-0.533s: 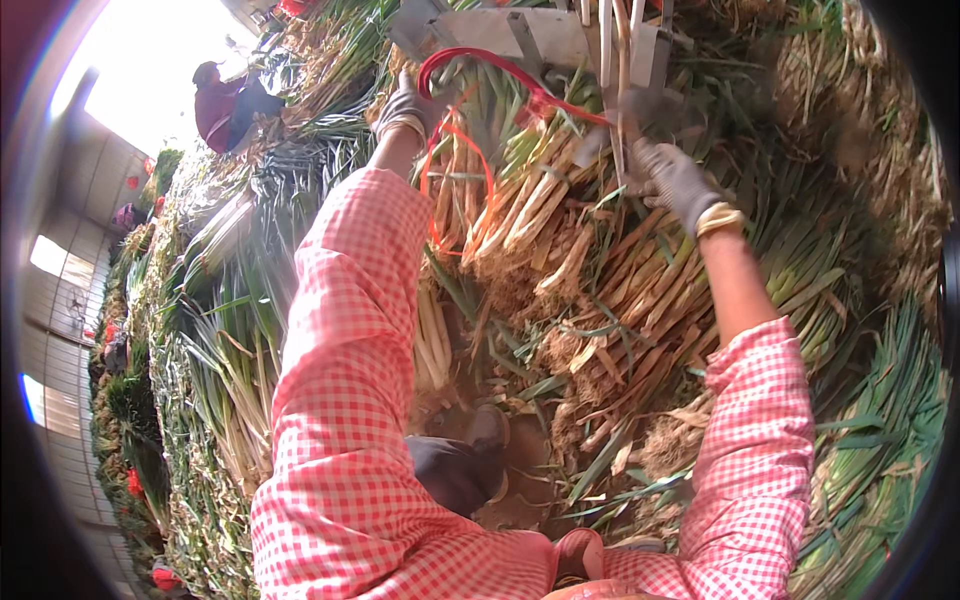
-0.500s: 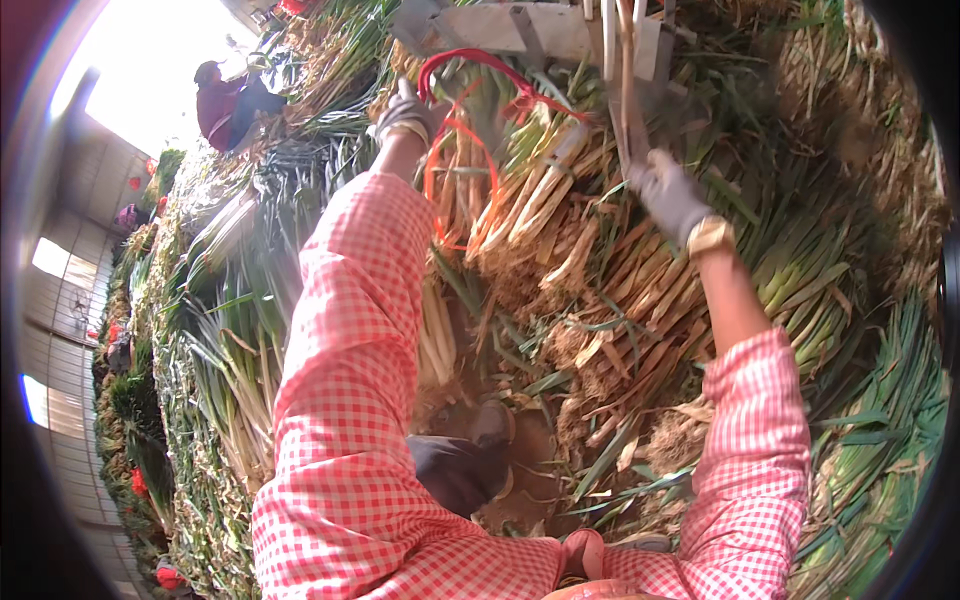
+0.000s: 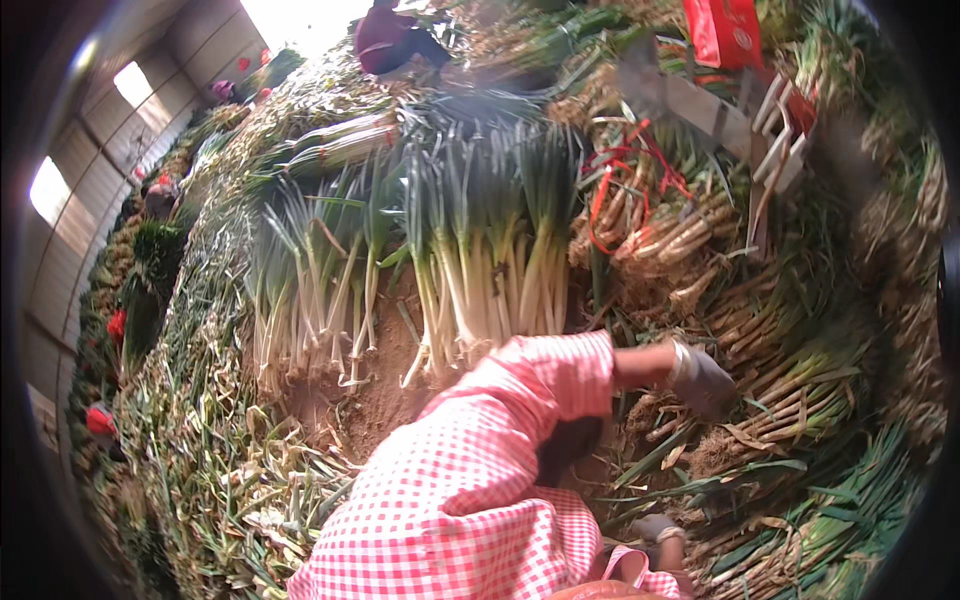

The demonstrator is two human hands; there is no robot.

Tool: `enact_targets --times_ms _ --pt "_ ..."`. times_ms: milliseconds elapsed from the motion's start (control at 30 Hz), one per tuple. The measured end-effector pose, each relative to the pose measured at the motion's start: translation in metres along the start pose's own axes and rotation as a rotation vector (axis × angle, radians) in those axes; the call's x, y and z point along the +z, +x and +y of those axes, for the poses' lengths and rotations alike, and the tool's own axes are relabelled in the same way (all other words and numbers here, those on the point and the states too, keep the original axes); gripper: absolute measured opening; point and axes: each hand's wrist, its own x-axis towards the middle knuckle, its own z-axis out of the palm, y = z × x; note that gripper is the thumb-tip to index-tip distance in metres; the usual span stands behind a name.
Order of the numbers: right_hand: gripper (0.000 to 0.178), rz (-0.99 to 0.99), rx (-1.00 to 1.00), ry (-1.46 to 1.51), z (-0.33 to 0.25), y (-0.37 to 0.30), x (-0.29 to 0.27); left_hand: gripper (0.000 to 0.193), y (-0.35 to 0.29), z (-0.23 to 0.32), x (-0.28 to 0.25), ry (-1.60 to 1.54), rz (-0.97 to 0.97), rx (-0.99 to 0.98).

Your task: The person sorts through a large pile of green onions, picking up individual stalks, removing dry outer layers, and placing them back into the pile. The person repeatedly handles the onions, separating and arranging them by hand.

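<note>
My left arm, in a red-and-white checked sleeve, reaches across to the right. The gloved left hand (image 3: 703, 382) is over a heap of untrimmed long green onions (image 3: 785, 400) with brown outer leaves and dirty roots. Its fingers point down and are hard to make out, so I cannot tell whether it grips any stalks. Lower down, close to my body, my gloved right hand (image 3: 657, 527) is beside the root ends and loose leaves of the same heap. Its fingers are small and partly hidden.
Cleaned green onions (image 3: 500, 250) with white stems lie in rows ahead. Red ties (image 3: 650, 170) lie on a bundle near a metal stand with white prongs (image 3: 775, 130). A red bag (image 3: 722, 32) is beyond. Another person (image 3: 390, 40) crouches far off. Leaf scraps (image 3: 230, 450) cover the left.
My left hand has left the red ties and crossed to the heap on the right. My right hand has come off the stand and back toward my body. The view has turned left.
</note>
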Motion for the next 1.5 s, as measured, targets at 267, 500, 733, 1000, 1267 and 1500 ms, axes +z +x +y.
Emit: enact_targets --times_ms 267,500,733,1000,1267,1500 --pt "0.049 0.405 -0.215 0.26 -0.104 -0.012 0.056 0.045 -0.051 0.072 0.092 -0.062 0.263 -0.013" --pt "0.045 0.707 0.036 0.556 -0.098 -0.083 0.047 0.046 -0.052 0.099 0.063 -1.184 0.883 0.367" --pt "0.035 1.083 0.487 1.026 -0.068 -0.139 0.001 0.054 -0.028 0.123 0.023 -1.366 0.921 0.502" --pt "0.035 1.254 0.585 1.18 -0.013 -0.057 -0.072 0.049 -0.015 0.094 0.046 -1.31 0.819 0.315" --pt "0.126 0.88 0.9 1.127 0.003 0.03 -0.183 0.058 -0.024 0.074 0.08 -1.256 0.355 -0.123" --pt "0.122 0.972 0.729 1.286 0.04 0.047 -0.162 0.063 -0.028 0.071 0.073 -1.39 0.121 -0.124"
